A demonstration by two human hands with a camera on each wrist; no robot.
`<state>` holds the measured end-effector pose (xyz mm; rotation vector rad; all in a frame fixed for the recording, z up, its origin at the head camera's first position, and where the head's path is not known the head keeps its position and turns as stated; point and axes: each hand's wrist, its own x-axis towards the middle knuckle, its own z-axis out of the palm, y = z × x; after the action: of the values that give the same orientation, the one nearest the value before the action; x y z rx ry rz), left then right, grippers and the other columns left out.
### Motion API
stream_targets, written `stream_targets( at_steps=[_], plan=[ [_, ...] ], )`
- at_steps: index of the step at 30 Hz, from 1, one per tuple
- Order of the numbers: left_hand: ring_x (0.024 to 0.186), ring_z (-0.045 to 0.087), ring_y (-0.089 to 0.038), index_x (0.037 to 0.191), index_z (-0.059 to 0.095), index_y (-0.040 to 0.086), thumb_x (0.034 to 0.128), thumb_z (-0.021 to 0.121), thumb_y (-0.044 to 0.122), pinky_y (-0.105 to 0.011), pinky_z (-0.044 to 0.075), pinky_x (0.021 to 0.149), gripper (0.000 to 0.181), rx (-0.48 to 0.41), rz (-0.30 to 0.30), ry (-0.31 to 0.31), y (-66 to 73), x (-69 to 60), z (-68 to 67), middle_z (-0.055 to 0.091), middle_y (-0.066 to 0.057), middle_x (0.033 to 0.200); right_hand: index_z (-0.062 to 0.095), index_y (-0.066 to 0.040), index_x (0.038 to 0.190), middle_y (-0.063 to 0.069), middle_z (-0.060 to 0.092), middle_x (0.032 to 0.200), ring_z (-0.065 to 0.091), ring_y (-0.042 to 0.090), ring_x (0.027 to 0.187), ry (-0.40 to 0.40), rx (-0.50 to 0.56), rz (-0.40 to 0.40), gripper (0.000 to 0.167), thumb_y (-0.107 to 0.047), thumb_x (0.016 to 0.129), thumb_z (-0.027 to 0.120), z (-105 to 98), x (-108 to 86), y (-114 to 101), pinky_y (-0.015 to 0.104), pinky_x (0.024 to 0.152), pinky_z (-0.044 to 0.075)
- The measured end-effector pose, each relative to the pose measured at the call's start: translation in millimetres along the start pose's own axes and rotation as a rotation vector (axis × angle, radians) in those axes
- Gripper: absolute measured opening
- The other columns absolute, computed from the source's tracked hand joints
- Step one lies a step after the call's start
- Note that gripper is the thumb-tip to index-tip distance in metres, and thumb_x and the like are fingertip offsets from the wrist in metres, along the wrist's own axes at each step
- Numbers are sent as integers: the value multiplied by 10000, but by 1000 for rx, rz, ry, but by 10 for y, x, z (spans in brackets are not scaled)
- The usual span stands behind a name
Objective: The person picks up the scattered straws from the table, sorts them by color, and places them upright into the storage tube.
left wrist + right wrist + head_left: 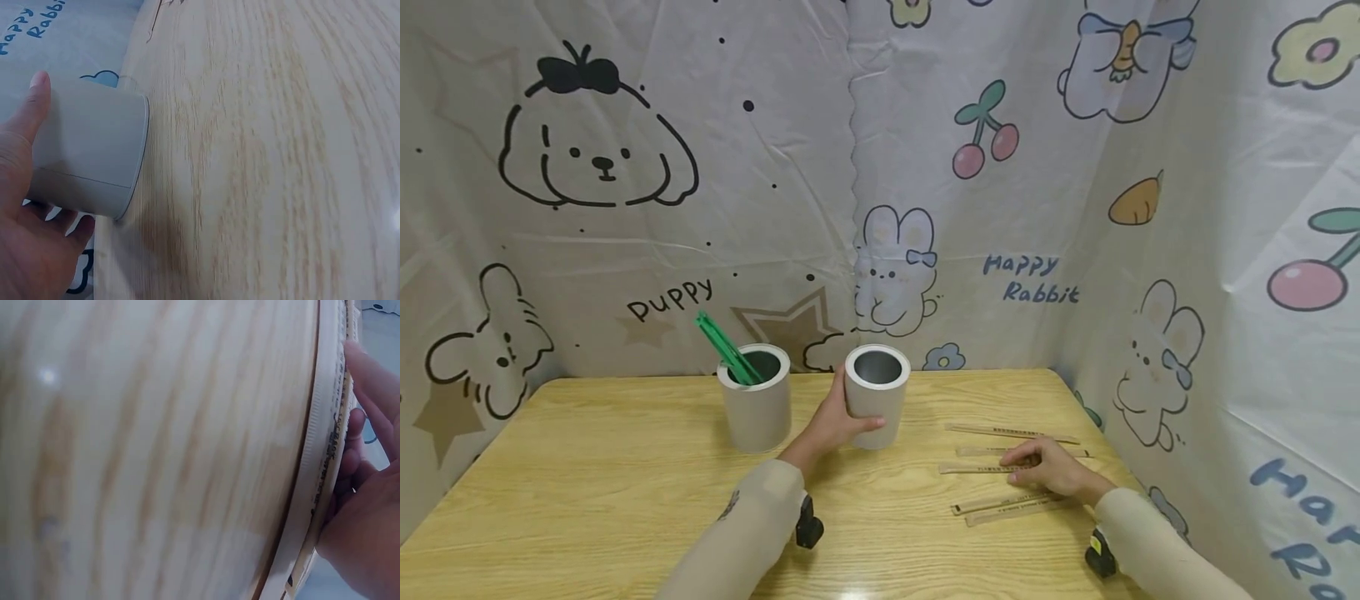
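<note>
My left hand (837,421) grips a light grey cylindrical cup (876,412), which stands upright and shows a dark, bare interior. In the left wrist view, the thumb lies along one side of this cup (94,144) and the fingers reach behind it. Several paper-wrapped straws (973,469) lie spread at the right of the table. My right hand (1056,469) is low over them, thumb and index fingertip apart on either side of a middle straw. In the right wrist view its fingers are close beside the printed wrappers (334,437); whether they touch is unclear.
A second grey cup (758,421) stands left of the held one, with green sticks (722,346) leaning out of its rim. Both cups are near the back edge of the wooden table (610,500). A printed cloth (790,167) hangs behind and at the sides.
</note>
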<state>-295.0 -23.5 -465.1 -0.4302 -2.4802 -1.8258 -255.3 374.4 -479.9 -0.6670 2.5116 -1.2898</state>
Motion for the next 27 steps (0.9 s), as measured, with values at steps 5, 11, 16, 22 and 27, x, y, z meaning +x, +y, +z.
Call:
stream_targets(
  at_steps=[5, 11, 16, 22, 27],
  plan=[
    [1456, 398, -404, 1603, 154, 184, 765, 898, 143, -609, 296, 1206, 1121, -15, -38, -14, -6, -8, -8, 398, -155, 1584, 739, 64, 1063, 267, 714, 1069, 634, 20, 873, 12, -14, -19, 220, -75, 893, 754, 34, 13, 1, 197, 733, 541],
    [1460, 388, -413, 1607, 131, 169, 767, 897, 142, -613, 291, 1207, 1137, -2, -39, -17, -32, -6, -15, 391, -169, 1584, 743, 67, 983, 243, 725, 996, 628, 25, 812, 38, -12, -30, 146, -48, 893, 744, 34, 2, -15, 200, 684, 532],
    [1456, 397, -401, 1605, 143, 172, 766, 897, 143, -603, 297, 1206, 1129, -18, -41, -17, -43, 0, -18, 399, -161, 1581, 723, 87, 987, 149, 725, 964, 605, 33, 774, 41, 31, 48, 183, -83, 920, 725, -15, 16, -87, 200, 657, 512],
    [1450, 407, -405, 1609, 128, 153, 771, 893, 139, -607, 308, 1200, 1135, -30, -40, -17, -27, -14, -21, 392, -165, 1589, 699, 62, 1083, 51, 700, 1066, 613, 69, 899, 103, 120, 147, 279, -189, 959, 700, -130, 127, -420, 269, 834, 529],
    [1454, 404, -398, 1611, 124, 159, 774, 890, 139, -603, 303, 1204, 1135, -27, -42, -15, -20, -23, -31, 389, -158, 1593, 729, -214, 966, -109, 654, 1041, 590, 12, 978, 191, 381, 114, 113, -171, 1006, 633, -165, 360, -953, 168, 914, 485]
  ],
)
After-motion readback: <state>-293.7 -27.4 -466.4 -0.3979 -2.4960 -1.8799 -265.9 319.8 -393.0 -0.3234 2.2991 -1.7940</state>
